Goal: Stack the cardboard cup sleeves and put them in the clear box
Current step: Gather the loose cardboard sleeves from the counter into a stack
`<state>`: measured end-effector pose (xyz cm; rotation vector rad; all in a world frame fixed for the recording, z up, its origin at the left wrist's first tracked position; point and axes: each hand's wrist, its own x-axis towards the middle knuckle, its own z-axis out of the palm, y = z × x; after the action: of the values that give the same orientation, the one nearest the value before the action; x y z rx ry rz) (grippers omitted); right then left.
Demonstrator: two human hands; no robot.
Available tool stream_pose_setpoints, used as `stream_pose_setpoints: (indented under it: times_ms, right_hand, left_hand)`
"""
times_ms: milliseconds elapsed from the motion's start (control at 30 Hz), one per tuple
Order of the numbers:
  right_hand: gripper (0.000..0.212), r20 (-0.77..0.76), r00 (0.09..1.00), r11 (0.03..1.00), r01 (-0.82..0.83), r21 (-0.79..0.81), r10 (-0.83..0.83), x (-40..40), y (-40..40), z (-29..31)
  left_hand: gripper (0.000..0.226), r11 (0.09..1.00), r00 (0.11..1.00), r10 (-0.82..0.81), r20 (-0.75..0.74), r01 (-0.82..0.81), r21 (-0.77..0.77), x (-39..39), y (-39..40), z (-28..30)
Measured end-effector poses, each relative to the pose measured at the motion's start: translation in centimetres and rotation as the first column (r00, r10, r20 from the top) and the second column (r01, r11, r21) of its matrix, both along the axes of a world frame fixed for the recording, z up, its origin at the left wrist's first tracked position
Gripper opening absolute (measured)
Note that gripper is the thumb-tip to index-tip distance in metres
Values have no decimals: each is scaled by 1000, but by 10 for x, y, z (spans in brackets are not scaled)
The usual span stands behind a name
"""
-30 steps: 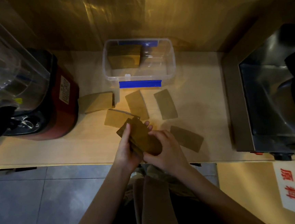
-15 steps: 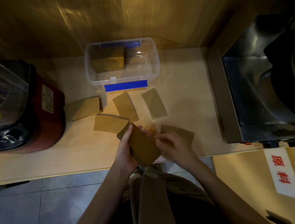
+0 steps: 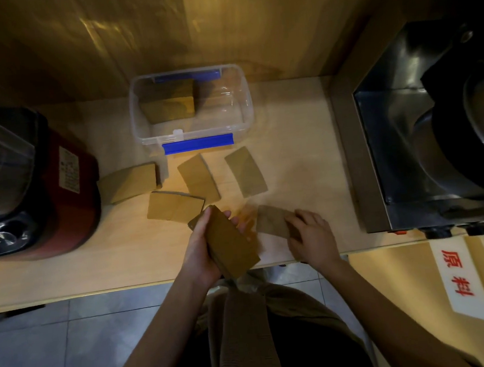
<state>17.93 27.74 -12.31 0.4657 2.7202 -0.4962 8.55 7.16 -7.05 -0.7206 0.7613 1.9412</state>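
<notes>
My left hand (image 3: 197, 253) grips a stack of brown cardboard sleeves (image 3: 230, 243) just above the counter's front edge. My right hand (image 3: 311, 234) lies on the right end of a single flat sleeve (image 3: 272, 223) on the counter, fingers curled over it. Several more sleeves lie loose: one at the left (image 3: 131, 182), one in front of it (image 3: 174, 208), one in the middle (image 3: 199, 178) and one to the right (image 3: 245, 171). The clear box (image 3: 245, 107) with blue clips stands open at the back, holding a stack of sleeves (image 3: 169, 103) in its left half.
A red blender base with a clear jug (image 3: 59, 181) stands at the left of the wooden counter (image 3: 299, 155). A steel machine (image 3: 424, 138) fills the right side. A white label with red characters (image 3: 459, 278) lies on a lower surface. Wood panelling is behind.
My right hand left the stack and moved right onto the lone sleeve near the front edge. The left hand kept the stack. The camera view shifted left.
</notes>
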Motion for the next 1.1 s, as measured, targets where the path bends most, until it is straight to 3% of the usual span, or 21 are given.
stream_pose_setpoints:
  times_ms: [133,333,633,867,1100]
  right_hand:
    - [51,-5,999,998,-53,-28,53,-11,10,10]
    - [51,-224,968,987,84,-139,-114,-49,5,28]
    - [52,-97,930,932,342,-123,-355,-128,-32,6]
    - [61,-141,934,943,333,11,-328,-131,-45,-12]
    - [60,-130,919,928,369,-50,-373,-129,-50,-13]
  left_hand:
    - [37,998,998,-21,54,23,-50,-2,-4,-3]
    - [38,997,996,47,72,-43,-66,-8,-10,-1]
    - [39,990,992,118,53,-113,-87,-12,-18,0]
    - [40,981,984,172,52,-166,-98,-13,-25,2]
    - [40,981,981,183,64,-177,-83,-11,-27,0]
